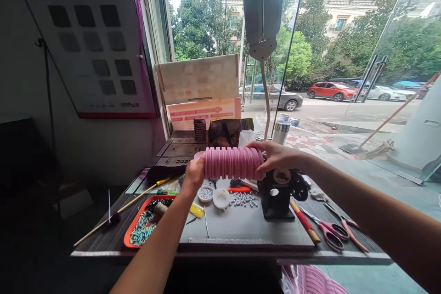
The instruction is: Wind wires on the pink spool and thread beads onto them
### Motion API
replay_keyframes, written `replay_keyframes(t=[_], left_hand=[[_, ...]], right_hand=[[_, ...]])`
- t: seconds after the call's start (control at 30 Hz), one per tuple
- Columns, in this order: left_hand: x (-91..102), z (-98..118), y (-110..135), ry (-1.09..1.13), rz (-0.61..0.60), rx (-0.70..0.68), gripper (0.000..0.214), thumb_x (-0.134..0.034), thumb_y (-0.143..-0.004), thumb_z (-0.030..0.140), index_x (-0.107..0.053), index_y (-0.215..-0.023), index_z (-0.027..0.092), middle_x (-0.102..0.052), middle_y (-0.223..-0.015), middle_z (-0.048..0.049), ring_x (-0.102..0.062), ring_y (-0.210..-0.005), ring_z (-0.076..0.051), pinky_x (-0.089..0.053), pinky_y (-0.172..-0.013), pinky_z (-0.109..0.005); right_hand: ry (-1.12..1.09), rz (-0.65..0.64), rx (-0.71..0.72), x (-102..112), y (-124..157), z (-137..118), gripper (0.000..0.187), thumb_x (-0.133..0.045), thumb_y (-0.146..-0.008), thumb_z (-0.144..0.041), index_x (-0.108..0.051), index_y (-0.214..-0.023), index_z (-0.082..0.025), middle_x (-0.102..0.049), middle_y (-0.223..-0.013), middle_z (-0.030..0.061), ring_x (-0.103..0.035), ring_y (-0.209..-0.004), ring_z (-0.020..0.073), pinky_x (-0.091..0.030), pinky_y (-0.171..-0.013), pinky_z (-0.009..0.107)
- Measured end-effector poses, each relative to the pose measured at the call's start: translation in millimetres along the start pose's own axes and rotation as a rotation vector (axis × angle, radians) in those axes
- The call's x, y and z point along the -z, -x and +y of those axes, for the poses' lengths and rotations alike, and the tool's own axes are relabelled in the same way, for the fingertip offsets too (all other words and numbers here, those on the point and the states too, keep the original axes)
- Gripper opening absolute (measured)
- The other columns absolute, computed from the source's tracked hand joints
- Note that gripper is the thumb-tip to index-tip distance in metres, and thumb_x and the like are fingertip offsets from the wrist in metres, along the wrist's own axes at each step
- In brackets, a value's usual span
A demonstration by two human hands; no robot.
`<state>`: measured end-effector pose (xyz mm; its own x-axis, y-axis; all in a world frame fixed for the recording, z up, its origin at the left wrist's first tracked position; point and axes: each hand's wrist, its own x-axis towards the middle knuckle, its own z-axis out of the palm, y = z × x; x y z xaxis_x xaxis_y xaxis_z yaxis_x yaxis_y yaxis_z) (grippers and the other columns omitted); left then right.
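Observation:
A row of pink ridged discs (232,163), stacked on their sides like a roll, is held level above the worktable. My left hand (195,172) grips its left end, where one round pink disc (199,155) sticks out a little. At the opposite end my right hand (270,156) clasps the stack, thumb below and fingers over the top. Just beneath and to the right stands a small black hand-wheel machine (278,200), its upper part partly hidden by my right hand. Below the stack are a white cup of grey beads (206,194) and a white round lid (221,198).
An orange tray (128,234) with small striped tubes is at left, beside a long wooden stick (93,230). Loose grey beads (244,200) lie mid-table. Scissors (332,234) and pliers (354,234) lie at right. Behind stand dark stacked discs (200,128) and a metal can (281,132).

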<state>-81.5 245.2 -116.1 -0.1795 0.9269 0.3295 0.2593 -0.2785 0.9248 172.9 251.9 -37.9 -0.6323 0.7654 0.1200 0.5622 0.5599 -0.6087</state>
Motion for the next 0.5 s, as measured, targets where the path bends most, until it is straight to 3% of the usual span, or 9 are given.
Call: replay_keyframes(t=[0.1,0.23,0.37,0.5], left_hand=[[0.9,1.0,1.3,-0.002,0.004,0.003,0.055,-0.045,-0.070,0.065,-0.043,-0.042,0.018,-0.034,-0.040,0.0032,-0.033,-0.045,-0.011,-0.025,-0.045,-0.025],[3.4,2.7,3.8,-0.018,0.022,0.014,0.053,-0.049,-0.070,0.062,-0.042,-0.040,0.019,-0.035,-0.039,0.0032,-0.033,-0.043,-0.011,-0.024,-0.044,-0.025],[3.0,1.2,5.2,-0.023,0.055,0.040,0.051,-0.051,-0.072,0.059,-0.043,-0.040,0.020,-0.035,-0.038,0.0027,-0.036,-0.044,-0.013,-0.024,-0.045,-0.025],[-0.2,-2.8,6.0,0.009,0.093,0.052,0.051,-0.052,-0.072,0.058,-0.042,-0.040,0.020,-0.034,-0.037,0.0030,-0.037,-0.044,-0.013,-0.023,-0.045,-0.025]], right_hand=[[0.041,-0.005,0.025,1.7,2.7,-2.5,0.060,-0.075,-0.055,-0.036,-0.056,-0.107,-0.013,-0.062,-0.092,0.0031,-0.057,-0.086,0.0213,-0.045,-0.076,0.029],[0.355,0.035,0.005,-7.6,1.4,-21.2,0.070,-0.072,-0.064,-0.040,-0.047,-0.123,-0.013,-0.058,-0.112,0.0104,-0.054,-0.101,0.0250,-0.042,-0.085,0.033],[0.733,0.378,0.000,-49.1,-5.3,-37.3,0.050,-0.042,-0.088,-0.049,-0.050,-0.122,-0.013,-0.059,-0.112,0.0134,-0.054,-0.100,0.0273,-0.039,-0.086,0.038],[0.980,0.768,0.122,-96.9,-2.0,-30.5,0.055,-0.035,-0.090,-0.052,-0.053,-0.119,-0.009,-0.059,-0.111,0.0157,-0.051,-0.103,0.0288,-0.034,-0.092,0.041]])
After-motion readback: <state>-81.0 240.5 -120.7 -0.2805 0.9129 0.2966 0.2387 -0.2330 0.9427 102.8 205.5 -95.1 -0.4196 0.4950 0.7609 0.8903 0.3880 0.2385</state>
